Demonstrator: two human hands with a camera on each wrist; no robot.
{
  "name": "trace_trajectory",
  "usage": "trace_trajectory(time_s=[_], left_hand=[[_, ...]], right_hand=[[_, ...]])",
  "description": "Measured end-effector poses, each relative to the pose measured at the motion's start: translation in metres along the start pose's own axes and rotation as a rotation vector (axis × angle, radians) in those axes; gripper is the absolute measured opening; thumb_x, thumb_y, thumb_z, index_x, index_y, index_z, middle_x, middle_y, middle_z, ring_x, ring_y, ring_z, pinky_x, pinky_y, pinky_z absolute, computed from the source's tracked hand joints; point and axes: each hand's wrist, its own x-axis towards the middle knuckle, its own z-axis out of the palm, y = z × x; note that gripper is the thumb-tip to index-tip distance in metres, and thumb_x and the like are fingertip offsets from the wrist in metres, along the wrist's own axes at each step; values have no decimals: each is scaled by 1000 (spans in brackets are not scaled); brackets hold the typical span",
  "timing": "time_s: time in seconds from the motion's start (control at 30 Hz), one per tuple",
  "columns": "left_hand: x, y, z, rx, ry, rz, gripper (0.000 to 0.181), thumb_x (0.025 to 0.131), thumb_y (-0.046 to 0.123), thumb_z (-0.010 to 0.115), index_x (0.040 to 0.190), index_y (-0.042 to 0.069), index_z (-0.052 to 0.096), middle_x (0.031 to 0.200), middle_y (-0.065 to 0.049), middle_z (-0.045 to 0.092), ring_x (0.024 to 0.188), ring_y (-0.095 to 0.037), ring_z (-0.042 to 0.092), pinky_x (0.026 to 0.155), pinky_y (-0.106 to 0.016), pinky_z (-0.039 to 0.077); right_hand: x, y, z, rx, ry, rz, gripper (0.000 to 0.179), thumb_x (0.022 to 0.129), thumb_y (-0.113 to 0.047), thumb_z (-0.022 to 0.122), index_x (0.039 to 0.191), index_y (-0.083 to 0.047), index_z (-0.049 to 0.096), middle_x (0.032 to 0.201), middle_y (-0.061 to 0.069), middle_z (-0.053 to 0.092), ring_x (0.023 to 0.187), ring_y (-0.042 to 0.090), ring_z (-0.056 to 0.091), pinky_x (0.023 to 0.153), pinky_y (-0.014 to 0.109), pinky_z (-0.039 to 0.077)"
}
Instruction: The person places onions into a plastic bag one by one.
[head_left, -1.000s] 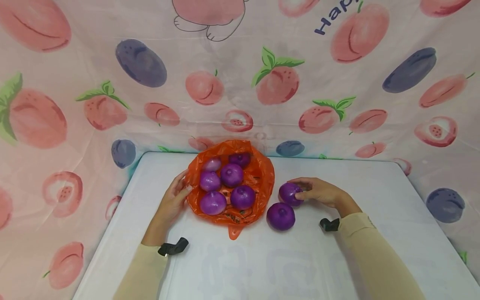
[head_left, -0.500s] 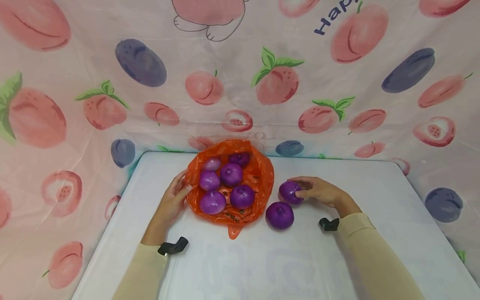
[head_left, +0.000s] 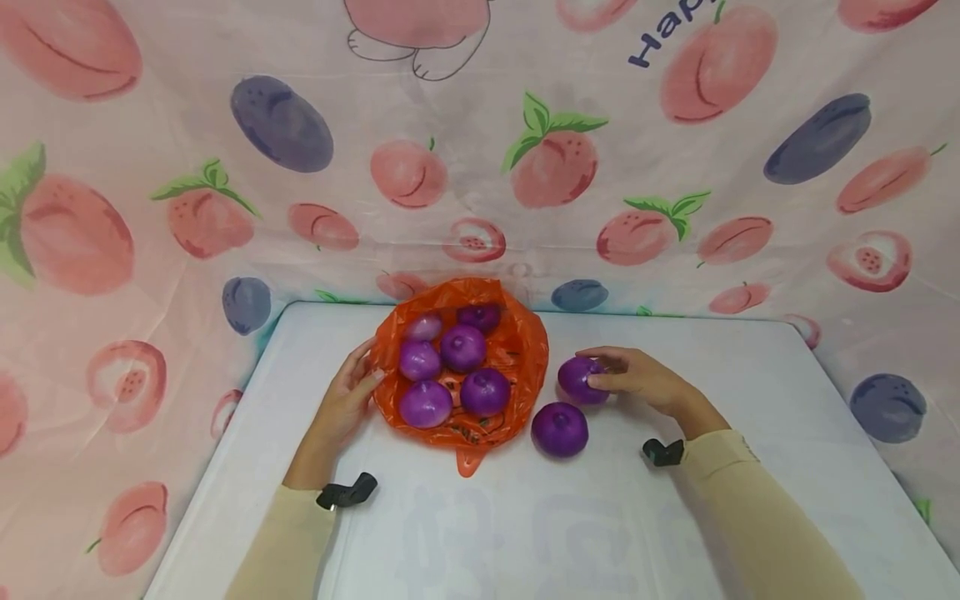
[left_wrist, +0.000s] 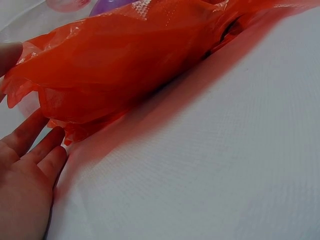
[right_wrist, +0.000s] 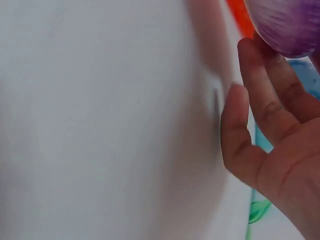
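An orange plastic bag (head_left: 528,375) lies spread wide at its mouth, with several purple onions (head_left: 462,347) inside. At the bag's left rim, my left hand (head_left: 351,387) holds the edge between thumb and fingers. In the left wrist view the bag's side (left_wrist: 110,65) hangs in folds over the fingertips (left_wrist: 57,135). To the right of the bag, my right hand (head_left: 645,382) grips a purple onion (head_left: 576,380) between thumb and fingers. The right wrist view shows this onion (right_wrist: 290,25) at the fingertips. Just in front of it sits another purple onion (head_left: 559,430).
Everything stands on a white-covered table (head_left: 480,542). Behind it and at both sides hangs a fruit-printed curtain (head_left: 480,108). Black wrist mounts show on the left (head_left: 347,491) and right (head_left: 663,452) sleeves.
My right hand and its onion have shifted very slightly toward the back of the table. The left hand and the bag keep their places.
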Motion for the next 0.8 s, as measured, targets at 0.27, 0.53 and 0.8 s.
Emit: trace_trajectory(time_s=[0.27,0.53,0.8], left_hand=[[2,-1,-1,-5,-5,-9,59,106,17,55,160,23,31,156,-6,39,133,-12,50,104,-20,51],[0,1,-1,-14,-3,-14,60,106,18,55,160,22,31,158,-7,37,135,-11,49,105,-20,50],[-1,2,0,-11,-9,-5,60,106,17,55,161,21,30,155,-5,40,133,-10,50,104,-19,50]], right_hand=[[-4,-24,0,69,15,-15,54,96,-32,71,146,-22,56,149,16,53,135,43,51,96,46,58],[-4,-48,4,168,15,-24,53,98,-29,69,148,-20,54,150,15,50,136,42,51,99,50,58],[-4,-76,14,275,-7,-108,53,99,-20,66,150,-12,50,148,15,51,126,31,58,94,38,60]])
